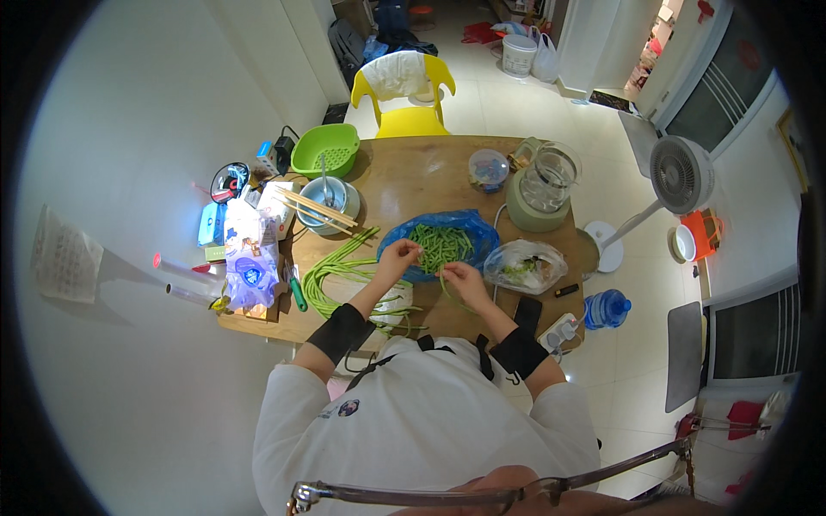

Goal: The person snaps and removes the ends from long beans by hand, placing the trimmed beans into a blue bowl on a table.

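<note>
My left hand [398, 259] is over the left edge of a blue plastic bag [484, 235], its fingertips pinched together. Whether a bean piece is between them is too small to tell. My right hand [466, 282] grips a long green bean [450, 297] near the bag's front edge, and the bean's tail hangs down towards me. Short cut bean pieces [445, 244] fill the open bag beneath my fingers. Whole long beans [319, 274] lie in a curved bundle on the table left of my left hand. Some of their ends cross a pale flat item [395, 303].
A clear bag of scraps [526, 267], a phone [528, 314] and a power strip [559, 332] lie on the right. Behind stands a glass kettle [545, 187]. Leftward are a green-handled peeler [297, 291], chopsticks [319, 208] across a pot [348, 205], and a green basket [326, 145].
</note>
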A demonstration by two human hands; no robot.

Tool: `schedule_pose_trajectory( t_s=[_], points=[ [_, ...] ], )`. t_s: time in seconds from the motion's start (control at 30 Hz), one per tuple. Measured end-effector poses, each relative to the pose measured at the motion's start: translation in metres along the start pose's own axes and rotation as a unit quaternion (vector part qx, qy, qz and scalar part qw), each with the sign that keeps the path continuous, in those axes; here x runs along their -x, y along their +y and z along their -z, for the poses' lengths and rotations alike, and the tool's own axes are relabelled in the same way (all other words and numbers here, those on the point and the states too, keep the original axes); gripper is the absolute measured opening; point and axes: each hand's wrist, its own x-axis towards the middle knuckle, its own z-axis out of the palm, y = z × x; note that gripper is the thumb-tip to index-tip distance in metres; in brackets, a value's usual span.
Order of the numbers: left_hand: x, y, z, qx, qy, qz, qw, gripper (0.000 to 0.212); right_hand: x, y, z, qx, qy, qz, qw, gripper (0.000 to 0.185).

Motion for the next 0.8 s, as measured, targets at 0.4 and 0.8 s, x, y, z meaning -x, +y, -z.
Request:
schedule_pose_trajectory(
  t_s=[0.4,0.8],
  points=[
    [0.019,0.014,-0.035,-0.139,-0.135,0.010,0.981,0.024,-0.005,-0.011,0.013,-0.054,0.024,0.036,0.998,0.021],
    [0.031,0.033,-0.036,-0.003,-0.173,0.056,0.983,0.018,-0.005,-0.032,0.016,0.042,0.083,0.034,0.995,0.013]
  ],
)
